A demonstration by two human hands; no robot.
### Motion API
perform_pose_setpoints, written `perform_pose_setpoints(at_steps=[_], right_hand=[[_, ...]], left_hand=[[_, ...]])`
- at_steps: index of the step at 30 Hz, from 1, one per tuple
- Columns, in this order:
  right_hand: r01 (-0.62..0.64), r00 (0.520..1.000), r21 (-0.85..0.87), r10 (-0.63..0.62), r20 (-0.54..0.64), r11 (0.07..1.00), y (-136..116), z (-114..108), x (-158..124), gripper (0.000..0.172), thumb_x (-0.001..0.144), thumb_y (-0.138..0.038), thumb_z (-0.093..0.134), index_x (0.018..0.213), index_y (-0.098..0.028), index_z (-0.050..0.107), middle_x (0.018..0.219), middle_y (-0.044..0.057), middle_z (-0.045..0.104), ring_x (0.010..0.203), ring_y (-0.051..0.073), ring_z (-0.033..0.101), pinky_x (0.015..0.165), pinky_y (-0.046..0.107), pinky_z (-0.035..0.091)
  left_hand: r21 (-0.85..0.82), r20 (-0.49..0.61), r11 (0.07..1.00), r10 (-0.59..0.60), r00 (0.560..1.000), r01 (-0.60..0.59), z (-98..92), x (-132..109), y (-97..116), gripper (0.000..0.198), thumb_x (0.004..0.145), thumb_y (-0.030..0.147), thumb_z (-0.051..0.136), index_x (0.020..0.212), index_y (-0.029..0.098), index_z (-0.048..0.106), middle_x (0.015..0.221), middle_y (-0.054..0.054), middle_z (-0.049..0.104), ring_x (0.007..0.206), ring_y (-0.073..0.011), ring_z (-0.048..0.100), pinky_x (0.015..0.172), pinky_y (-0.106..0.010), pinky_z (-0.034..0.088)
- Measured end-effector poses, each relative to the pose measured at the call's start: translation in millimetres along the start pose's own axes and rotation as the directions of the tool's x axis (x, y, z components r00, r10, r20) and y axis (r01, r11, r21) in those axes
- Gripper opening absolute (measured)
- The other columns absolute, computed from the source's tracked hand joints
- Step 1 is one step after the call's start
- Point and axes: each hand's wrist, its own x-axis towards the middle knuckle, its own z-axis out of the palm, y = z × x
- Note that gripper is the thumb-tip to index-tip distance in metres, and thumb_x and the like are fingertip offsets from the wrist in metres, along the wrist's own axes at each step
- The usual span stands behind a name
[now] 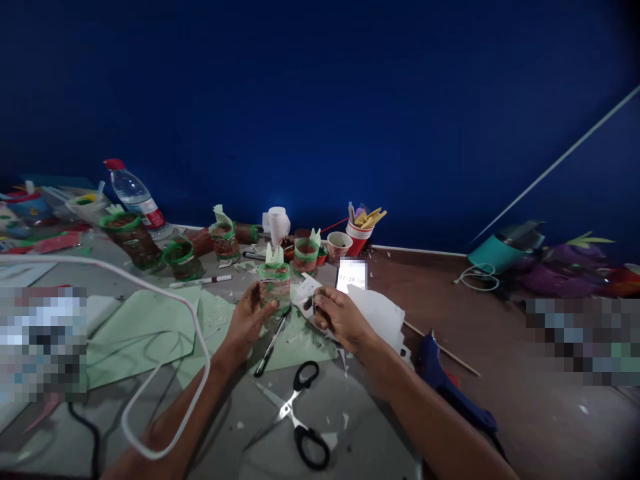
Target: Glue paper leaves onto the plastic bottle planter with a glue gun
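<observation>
My left hand is wrapped round a small clear jar with green bands, brownish contents and pointed pale green paper pieces standing up at its top. The jar is upright. To its right, my right hand is closed in a pinch over a crumpled white paper sheet; a small dark thing shows at the fingertips, too small to name. Between the hands lies a black pen on pale green paper. Nearer to me, black-handled scissors lie spread open on the table.
Several similar green-rimmed jars stand behind. A water bottle leans at the back left. A white cable loops across the left forearm. On the right lie a blue glue gun and a wooden stick. A lit phone stands behind the white paper.
</observation>
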Motion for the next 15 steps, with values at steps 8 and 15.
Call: perform_pose_setpoints(at_steps=[8, 15], right_hand=[[0.007, 1.0, -0.079, -0.008, -0.012, 0.997, 4, 2, -1, 0.024, 0.074, -0.041, 0.058, 0.079, -0.022, 0.045, 0.055, -0.008, 0.055, 0.034, 0.004, 0.029, 0.038, 0.02, 0.017], [-0.017, 0.999, -0.104, 0.013, -0.035, 0.994, -6, 1, -3, 0.025, 0.068, -0.032, 0.056, 0.089, -0.019, 0.051, 0.057, -0.01, 0.042, 0.041, 0.005, 0.029, 0.043, 0.022, 0.019]], left_hand=[[0.044, 0.028, 0.999, 0.018, 0.999, -0.019, -2.3, 1, -2, 0.041, 0.066, 0.036, 0.082, 0.1, 0.022, 0.065, 0.101, -0.007, 0.07, 0.101, -0.0258, 0.063, 0.093, -0.036, 0.047], [0.071, 0.044, 0.997, 0.024, 0.999, -0.027, -6.0, 1, -4, 0.046, 0.066, 0.034, 0.082, 0.106, 0.019, 0.064, 0.11, -0.01, 0.068, 0.109, -0.0286, 0.06, 0.095, -0.038, 0.046]])
